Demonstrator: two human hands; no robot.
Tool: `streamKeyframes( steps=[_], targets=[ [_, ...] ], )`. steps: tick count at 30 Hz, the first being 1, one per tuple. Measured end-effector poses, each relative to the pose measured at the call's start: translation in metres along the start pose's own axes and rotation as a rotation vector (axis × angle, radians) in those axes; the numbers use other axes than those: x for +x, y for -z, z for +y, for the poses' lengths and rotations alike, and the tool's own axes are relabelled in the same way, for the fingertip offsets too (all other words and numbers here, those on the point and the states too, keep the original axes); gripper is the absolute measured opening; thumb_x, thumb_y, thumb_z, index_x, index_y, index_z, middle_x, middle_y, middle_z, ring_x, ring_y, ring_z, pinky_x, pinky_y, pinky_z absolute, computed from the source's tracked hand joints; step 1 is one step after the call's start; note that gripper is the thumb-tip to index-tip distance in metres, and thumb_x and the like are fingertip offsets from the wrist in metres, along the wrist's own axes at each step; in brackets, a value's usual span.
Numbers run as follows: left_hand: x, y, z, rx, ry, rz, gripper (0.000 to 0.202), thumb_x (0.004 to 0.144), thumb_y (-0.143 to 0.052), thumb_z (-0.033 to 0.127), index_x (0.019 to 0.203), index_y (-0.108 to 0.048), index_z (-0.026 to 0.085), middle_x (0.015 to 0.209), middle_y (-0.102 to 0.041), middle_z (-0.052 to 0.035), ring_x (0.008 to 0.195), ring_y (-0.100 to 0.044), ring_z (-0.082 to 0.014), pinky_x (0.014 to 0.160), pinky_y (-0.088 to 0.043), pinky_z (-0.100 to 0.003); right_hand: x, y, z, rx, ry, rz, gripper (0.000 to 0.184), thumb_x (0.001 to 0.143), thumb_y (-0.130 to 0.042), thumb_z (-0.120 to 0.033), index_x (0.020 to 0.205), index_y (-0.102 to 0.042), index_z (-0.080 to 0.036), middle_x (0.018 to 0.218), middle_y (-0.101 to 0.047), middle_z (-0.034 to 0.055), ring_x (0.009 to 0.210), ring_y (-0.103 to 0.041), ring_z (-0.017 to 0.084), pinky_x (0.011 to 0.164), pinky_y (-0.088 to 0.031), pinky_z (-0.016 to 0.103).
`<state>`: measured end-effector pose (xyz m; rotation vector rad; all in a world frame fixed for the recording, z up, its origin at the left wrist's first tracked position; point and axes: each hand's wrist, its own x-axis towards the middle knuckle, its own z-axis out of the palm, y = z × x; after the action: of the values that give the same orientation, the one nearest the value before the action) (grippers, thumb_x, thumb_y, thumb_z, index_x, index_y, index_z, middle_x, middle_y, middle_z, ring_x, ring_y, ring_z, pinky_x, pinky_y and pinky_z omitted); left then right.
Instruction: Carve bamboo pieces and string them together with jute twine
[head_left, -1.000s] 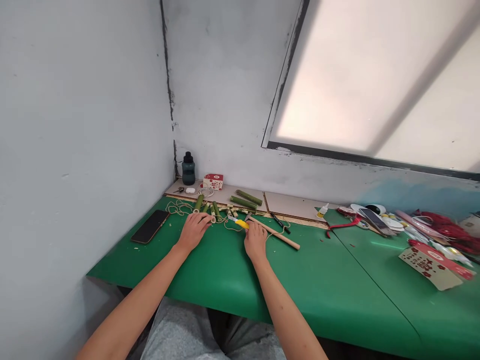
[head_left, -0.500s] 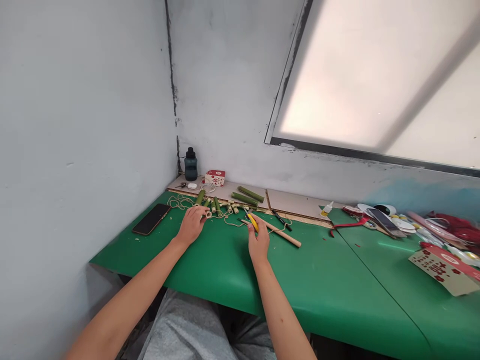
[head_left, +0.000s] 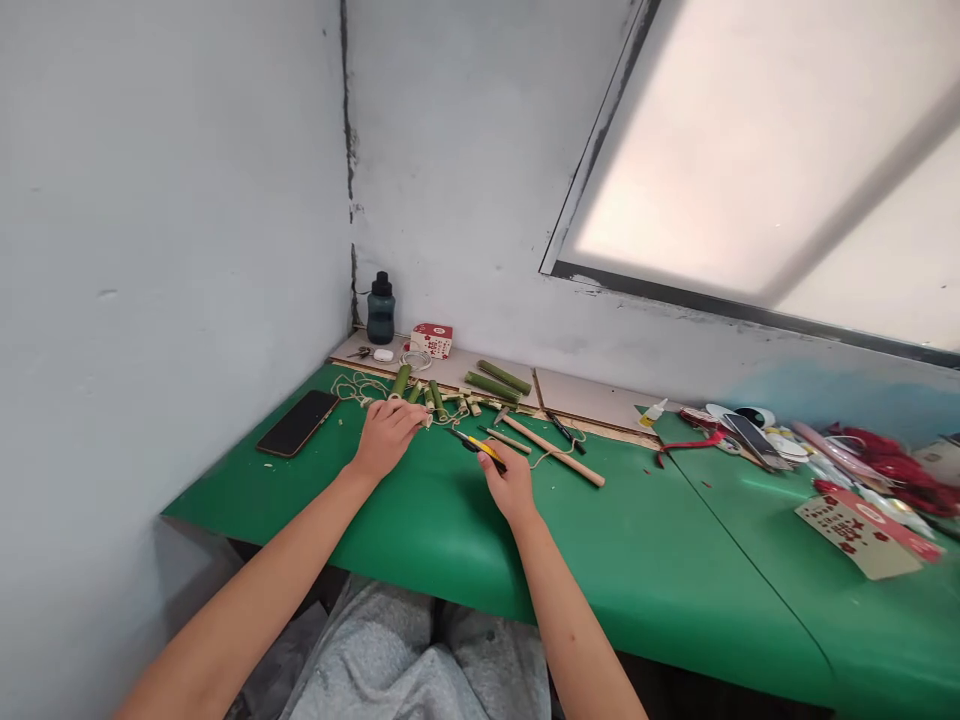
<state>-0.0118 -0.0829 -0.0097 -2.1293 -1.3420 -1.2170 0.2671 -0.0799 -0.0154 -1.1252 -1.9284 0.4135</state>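
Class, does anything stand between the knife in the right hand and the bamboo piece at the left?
Nothing visible: between the knife and the bamboo piece at the left hand, green tabletop shows.

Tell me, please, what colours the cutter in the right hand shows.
The cutter in the right hand is yellow and black, best seen in the head view.

I see the green table (seamed toward the right) bearing a phone, twine, bamboo pieces and a hammer.
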Motion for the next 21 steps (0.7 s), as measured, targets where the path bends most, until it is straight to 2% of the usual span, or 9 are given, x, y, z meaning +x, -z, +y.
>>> streamKeyframes(
  steps=[6, 10, 14, 21],
  targets=[
    [0.000, -0.004, 0.006, -0.024, -0.087, -0.081, 0.022, 0.104, -0.061, 0.022, 0.116, -0.073, 0.035, 0.121, -0.081, 0.0020, 0.109, -0.068, -0.0235, 0.095, -0.044, -0.043, 0.000, -0.005, 0.006, -0.029, 0.011, -0.070, 0.029, 0.102, -0.057, -0.042, 0.110, -0.077, -0.023, 0.103, -0.081, 0.0091, 0.085, -0.074, 0.024, 0.074, -0.058, 0.034],
    [-0.001, -0.006, 0.008, -0.035, -0.103, -0.104, 0.022, 0.104, -0.061, 0.024, 0.121, -0.073, 0.033, 0.120, -0.081, 0.0004, 0.110, -0.067, -0.0240, 0.097, -0.044, -0.042, -0.001, -0.007, 0.010, -0.052, 0.003, -0.102, 0.029, 0.104, -0.062, -0.043, 0.116, -0.072, -0.019, 0.107, -0.076, 0.0071, 0.089, -0.072, 0.018, 0.083, -0.061, 0.036],
    [0.000, -0.004, 0.007, -0.032, -0.058, -0.085, 0.018, 0.102, -0.065, 0.027, 0.118, -0.072, 0.027, 0.115, -0.081, -0.0033, 0.110, -0.065, -0.0262, 0.097, -0.043, -0.043, -0.001, -0.006, 0.013, -0.076, -0.015, -0.110, 0.028, 0.104, -0.063, -0.042, 0.117, -0.069, -0.017, 0.109, -0.073, 0.0055, 0.089, -0.071, 0.017, 0.082, -0.062, 0.036],
    [0.002, -0.001, 0.007, -0.038, -0.056, -0.101, 0.020, 0.103, -0.063, 0.022, 0.116, -0.075, 0.031, 0.119, -0.081, 0.0007, 0.109, -0.064, -0.0245, 0.096, -0.041, -0.043, -0.001, -0.004, 0.010, -0.106, 0.008, -0.095, 0.029, 0.104, -0.061, -0.043, 0.113, -0.073, -0.018, 0.099, -0.077, 0.0054, 0.082, -0.072, 0.017, 0.078, -0.060, 0.035]
  ],
)
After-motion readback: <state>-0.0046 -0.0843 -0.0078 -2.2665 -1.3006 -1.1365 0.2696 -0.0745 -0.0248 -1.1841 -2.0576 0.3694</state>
